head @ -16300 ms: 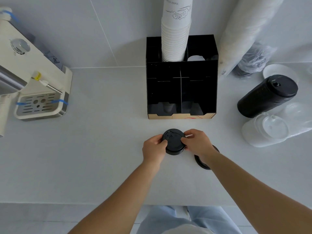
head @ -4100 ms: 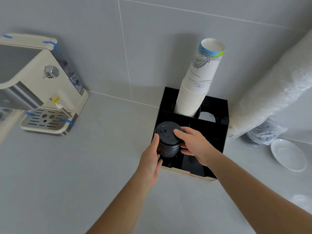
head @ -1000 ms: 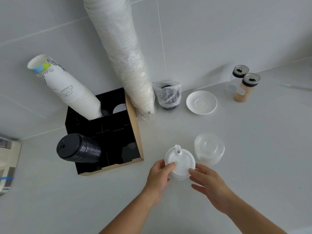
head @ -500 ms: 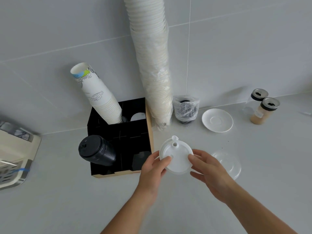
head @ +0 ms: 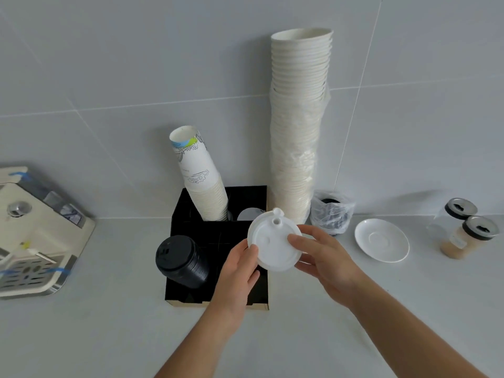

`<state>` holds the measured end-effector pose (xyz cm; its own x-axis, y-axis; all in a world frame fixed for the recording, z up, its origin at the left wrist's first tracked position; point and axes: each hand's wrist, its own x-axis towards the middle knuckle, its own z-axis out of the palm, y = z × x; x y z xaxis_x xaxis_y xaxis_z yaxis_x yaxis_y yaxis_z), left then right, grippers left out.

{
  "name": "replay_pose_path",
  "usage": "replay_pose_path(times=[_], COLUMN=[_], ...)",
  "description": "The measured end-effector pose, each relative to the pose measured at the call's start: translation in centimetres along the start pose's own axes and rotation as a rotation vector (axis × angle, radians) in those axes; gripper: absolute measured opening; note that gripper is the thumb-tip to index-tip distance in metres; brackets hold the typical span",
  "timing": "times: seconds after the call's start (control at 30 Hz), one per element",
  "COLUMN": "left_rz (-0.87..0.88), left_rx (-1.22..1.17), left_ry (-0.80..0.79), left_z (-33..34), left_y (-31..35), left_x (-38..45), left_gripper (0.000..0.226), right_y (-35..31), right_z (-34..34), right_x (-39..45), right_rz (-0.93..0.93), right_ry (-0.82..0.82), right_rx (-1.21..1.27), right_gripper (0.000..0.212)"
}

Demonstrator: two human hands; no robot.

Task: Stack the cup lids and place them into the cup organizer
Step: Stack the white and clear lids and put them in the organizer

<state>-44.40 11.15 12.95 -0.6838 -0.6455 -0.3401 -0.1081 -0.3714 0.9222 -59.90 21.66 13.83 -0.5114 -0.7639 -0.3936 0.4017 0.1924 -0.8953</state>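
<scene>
A stack of white cup lids [head: 268, 242] is held in the air between both hands, over the right front part of the black cup organizer [head: 191, 214]. My left hand [head: 237, 271] grips its left edge. My right hand [head: 321, 257] grips the right edge, thumb on top. A stack of black lids [head: 180, 261] leans out of the organizer's front left slot. Printed paper cups [head: 199, 175] stand in a back slot.
A tall column of white cups [head: 297, 126] stands against the wall right of the organizer. A bagged black item [head: 331, 214], a white saucer [head: 381, 240] and two capped jars [head: 463, 230] lie to the right. A cream coffee machine [head: 35, 236] sits at the left.
The white lid stack has been lifted off the counter and carried left and up, from beside the organizer to above its right front. The view has swung with it.
</scene>
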Motion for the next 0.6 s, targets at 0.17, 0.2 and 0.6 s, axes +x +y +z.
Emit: replay_pose_path(times=[0.17, 0.2, 0.6], left_rz=[-0.031, -0.029, -0.073], left_rx=[-0.097, -0.109, -0.289], left_ry=[0.043, 0.065, 0.246], left_z=[-0.8, -0.9, -2.8], left_y=[0.4, 0.6, 3.8], left_x=[0.4, 0.8, 9.5], left_gripper=[0.082, 0.083, 0.030], right_y=[-1.5, -1.8, -4.1], right_z=[2.7, 3.1, 5.9], right_x=[2.1, 2.6, 9.3], right_rz=[-0.030, -0.029, -0.094], right_ry=[0.013, 0.020, 0.083], right_rx=[0.030, 0.028, -0.347], right_gripper=[0.050, 0.047, 0.031])
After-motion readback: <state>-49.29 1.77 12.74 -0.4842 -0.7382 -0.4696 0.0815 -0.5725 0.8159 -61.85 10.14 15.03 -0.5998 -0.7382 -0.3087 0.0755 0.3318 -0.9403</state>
